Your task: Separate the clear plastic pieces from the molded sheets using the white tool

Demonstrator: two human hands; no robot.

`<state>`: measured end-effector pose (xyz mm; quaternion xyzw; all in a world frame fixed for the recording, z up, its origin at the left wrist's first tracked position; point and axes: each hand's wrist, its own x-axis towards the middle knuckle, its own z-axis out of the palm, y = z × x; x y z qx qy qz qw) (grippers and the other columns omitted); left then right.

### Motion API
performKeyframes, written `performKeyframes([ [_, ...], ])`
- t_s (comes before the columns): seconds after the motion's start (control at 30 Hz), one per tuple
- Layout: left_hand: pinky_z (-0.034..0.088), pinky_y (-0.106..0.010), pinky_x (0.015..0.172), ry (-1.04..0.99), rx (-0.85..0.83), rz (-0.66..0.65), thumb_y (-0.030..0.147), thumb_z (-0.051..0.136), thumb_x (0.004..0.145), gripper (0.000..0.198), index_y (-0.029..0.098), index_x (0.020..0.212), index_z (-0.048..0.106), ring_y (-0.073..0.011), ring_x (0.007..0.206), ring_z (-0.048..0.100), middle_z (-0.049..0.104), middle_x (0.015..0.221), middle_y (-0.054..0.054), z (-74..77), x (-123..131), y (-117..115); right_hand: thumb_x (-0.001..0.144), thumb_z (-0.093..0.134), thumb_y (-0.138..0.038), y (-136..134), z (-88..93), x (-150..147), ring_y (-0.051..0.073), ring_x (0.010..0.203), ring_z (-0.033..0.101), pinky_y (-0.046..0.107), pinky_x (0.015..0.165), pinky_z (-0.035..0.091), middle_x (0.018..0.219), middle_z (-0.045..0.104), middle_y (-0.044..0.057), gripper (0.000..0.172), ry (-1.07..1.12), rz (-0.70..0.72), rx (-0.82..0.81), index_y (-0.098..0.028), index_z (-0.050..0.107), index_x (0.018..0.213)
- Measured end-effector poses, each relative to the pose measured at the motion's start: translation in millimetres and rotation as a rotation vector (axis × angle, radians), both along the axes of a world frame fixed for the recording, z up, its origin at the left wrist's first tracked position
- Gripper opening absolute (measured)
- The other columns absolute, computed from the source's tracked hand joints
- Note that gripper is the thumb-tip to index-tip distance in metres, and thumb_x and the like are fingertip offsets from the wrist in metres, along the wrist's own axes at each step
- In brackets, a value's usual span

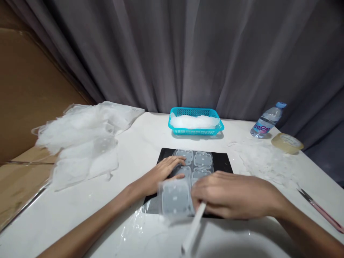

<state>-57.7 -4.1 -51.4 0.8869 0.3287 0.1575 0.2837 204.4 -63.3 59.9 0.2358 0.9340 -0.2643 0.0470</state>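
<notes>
A black mat (220, 160) lies on the white table, with a translucent sheet of moulded plastic pieces (197, 161) on it. My left hand (163, 172) rests flat on the sheet's left side, fingers stretched out. My right hand (233, 195) is closed round a white stick-like tool (192, 233) and pinches the edge of a lifted translucent piece (174, 197) at the sheet's near end.
A teal basket (196, 130) with white scraps stands behind the mat. A heap of translucent sheets (83, 139) lies at left by cardboard (27, 96). A water bottle (266, 122), a tape roll (287, 142), loose scraps (264, 161) and pink-handled scissors (319, 209) lie at right.
</notes>
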Motion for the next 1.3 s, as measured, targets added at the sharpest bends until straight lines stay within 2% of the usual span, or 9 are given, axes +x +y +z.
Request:
performKeyframes([
  [0.17,0.038,-0.047,0.117,0.078,0.072,0.028,0.045,0.052,0.106,0.035,0.028,0.137,0.053,-0.029,0.141,0.047,0.053,0.15,-0.007,4.1,5.7,-4.0,0.096,0.067,-0.016,-8.8,3.9,-10.4,0.013,0.09,0.07,0.02,0.069,0.045,0.1,0.077,-0.002,0.008,0.082,0.192,-0.233,-0.022,0.068,0.1],
  [0.2,0.039,-0.047,0.117,0.079,0.087,0.028,0.045,0.052,0.106,0.035,0.028,0.137,0.053,-0.0293,0.14,0.048,0.054,0.149,-0.007,4.3,6.3,-4.9,0.097,0.067,-0.02,-5.4,-0.8,-12.2,0.013,0.083,0.069,0.021,0.066,0.043,0.093,0.076,-0.002,0.002,0.133,0.14,-0.231,-0.021,0.069,0.096],
  [0.3,0.042,-0.047,0.113,0.063,0.105,0.048,0.048,0.053,0.105,0.037,0.027,0.135,0.053,-0.0308,0.135,0.051,0.058,0.142,-0.008,3.9,7.3,-7.1,0.102,0.059,-0.033,17.3,-20.7,-11.3,0.012,0.065,0.059,0.024,0.063,0.039,0.072,0.067,-0.002,0.025,0.375,-0.182,-0.085,-0.018,0.066,0.083],
  [0.4,0.047,-0.047,0.109,0.028,0.064,0.125,0.053,0.057,0.101,0.045,0.025,0.136,0.05,-0.0308,0.128,0.056,0.06,0.136,-0.009,2.6,7.7,-7.0,0.111,0.032,-0.041,46.8,-43.0,-2.3,0.014,0.073,0.059,0.027,0.072,0.043,0.08,0.065,0.0,0.044,0.593,-0.417,-0.05,-0.02,0.065,0.09],
  [0.5,0.044,-0.047,0.114,0.019,0.04,0.173,0.053,0.055,0.102,0.049,0.025,0.142,0.046,-0.0296,0.134,0.053,0.055,0.143,-0.01,-0.3,8.0,-3.6,0.109,0.024,-0.058,66.0,-64.8,4.4,0.017,0.088,0.063,0.032,0.089,0.047,0.095,0.068,0.004,0.058,0.669,-0.539,-0.123,-0.021,0.066,0.097],
  [0.6,0.036,-0.048,0.121,0.065,0.081,0.17,0.054,0.05,0.105,0.051,0.025,0.146,0.045,-0.0293,0.146,0.043,0.048,0.155,-0.011,-4.0,7.6,0.2,0.107,0.023,-0.064,71.7,-83.8,1.4,0.016,0.072,0.061,0.031,0.079,0.049,0.079,0.065,0.001,0.063,0.666,-0.567,-0.224,-0.02,0.068,0.098],
  [0.7,0.034,-0.049,0.123,0.128,0.112,0.171,0.056,0.049,0.104,0.056,0.025,0.15,0.043,-0.0287,0.149,0.04,0.044,0.16,-0.01,-6.0,6.5,1.6,0.107,0.038,-0.056,72.5,-98.4,-6.5,0.015,0.068,0.062,0.029,0.076,0.049,0.07,0.063,-0.001,0.05,0.683,-0.573,-0.188,-0.019,0.07,0.094],
  [0.9,0.035,-0.05,0.122,0.127,0.116,0.167,0.053,0.044,0.107,0.051,0.029,0.152,0.043,-0.0278,0.149,0.042,0.047,0.16,-0.006,-9.2,1.5,4.7,0.095,0.068,-0.028,77.0,-114.1,-11.1,0.017,0.087,0.069,0.028,0.078,0.051,0.094,0.074,0.002,0.009,0.696,-0.527,-0.099,-0.022,0.074,0.095],
  [1.3,0.04,-0.048,0.119,0.094,0.114,0.209,0.055,0.054,0.103,0.05,0.032,0.147,0.051,-0.0269,0.146,0.047,0.049,0.159,-0.004,-16.8,0.4,5.7,0.098,0.066,-0.023,68.5,-130.8,-13.7,0.018,0.09,0.068,0.032,0.086,0.052,0.096,0.073,0.002,0.004,0.744,-0.488,-0.031,-0.022,0.07,0.096],
])
